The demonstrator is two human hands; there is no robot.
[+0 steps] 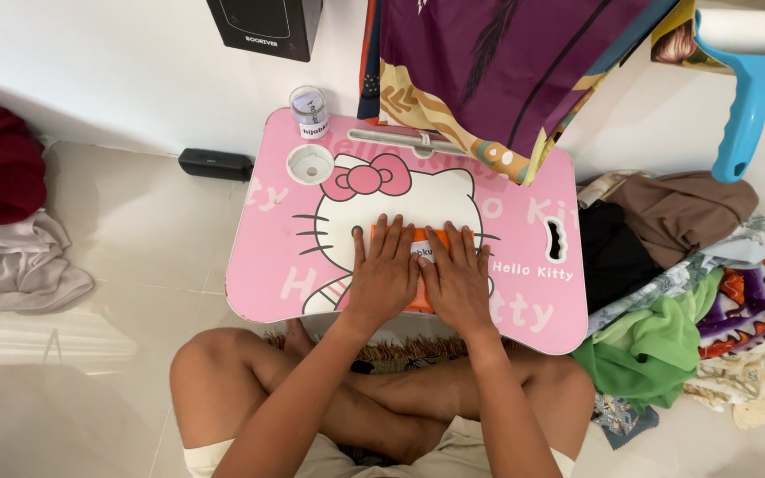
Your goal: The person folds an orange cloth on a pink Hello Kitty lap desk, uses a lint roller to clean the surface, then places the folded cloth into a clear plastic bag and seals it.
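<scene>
Both of my hands lie flat, side by side, on an orange flat packet [421,239] with a white label in the middle of a pink lap table [285,257] printed with a cartoon cat. My left hand [384,270] covers the packet's left half, fingers spread and pointing away from me. My right hand [459,276] presses down on the right half in the same way. Most of the packet is hidden under my palms. My crossed bare legs sit under the table's near edge.
A small clear jar [310,111] stands at the table's far left corner beside a round cup hole [310,164]. Purple patterned cloth [498,71] hangs over the far edge. A pile of folded clothes [692,274] lies right, more clothes [6,221] left, a blue lint roller [745,80] on the wall.
</scene>
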